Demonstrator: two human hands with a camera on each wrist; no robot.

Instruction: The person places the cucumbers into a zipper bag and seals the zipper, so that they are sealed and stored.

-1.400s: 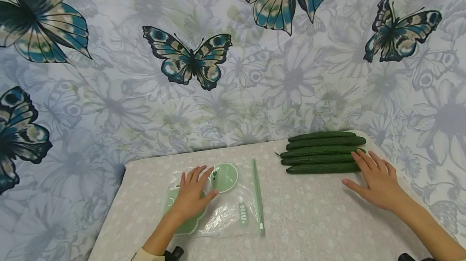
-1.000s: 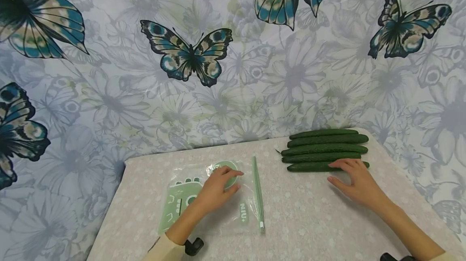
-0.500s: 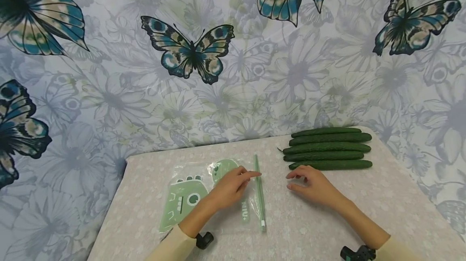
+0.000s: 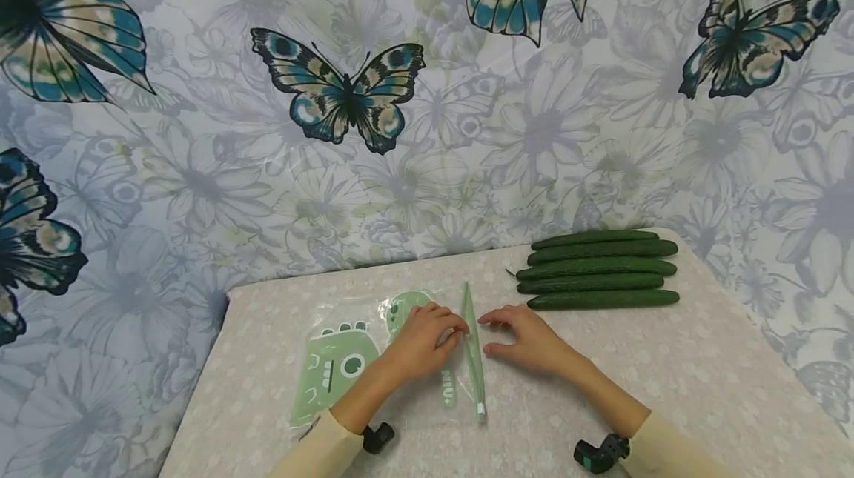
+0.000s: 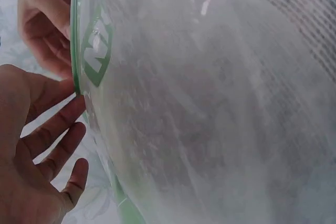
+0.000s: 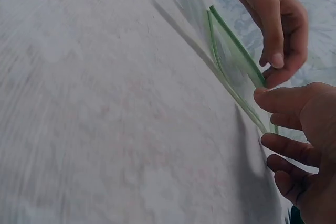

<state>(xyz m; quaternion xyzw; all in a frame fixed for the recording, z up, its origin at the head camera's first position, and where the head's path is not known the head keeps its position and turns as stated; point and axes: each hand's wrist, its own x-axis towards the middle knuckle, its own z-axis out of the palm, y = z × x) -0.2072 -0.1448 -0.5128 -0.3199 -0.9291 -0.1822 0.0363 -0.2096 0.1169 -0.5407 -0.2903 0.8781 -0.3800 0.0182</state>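
Note:
A clear zip bag [image 4: 330,367] with a green monster print lies flat on the table, its green zip edge [image 4: 476,378] towards the right. My left hand [image 4: 420,337] reaches over the bag and pinches the upper strip of that edge between thumb and forefinger. In the right wrist view the bag's mouth [image 6: 236,66] gapes, its two green strips apart. Just right of the edge is my right hand [image 4: 534,341], thumb and fingers parted around the mouth; whether it touches the plastic I cannot tell. Several cucumbers [image 4: 600,267] lie side by side beyond the right hand.
A pale patterned cloth covers the table [image 4: 567,419]. Behind it hangs a butterfly-print backdrop [image 4: 467,189], close to the table's far edge. Black wrist devices sit on both forearms, the right one [image 4: 600,454] low over the table.
My right hand has left the cucumbers and moved left to the bag's edge. The left hand has shifted right across the bag and taken hold of the zip edge, which now bows apart.

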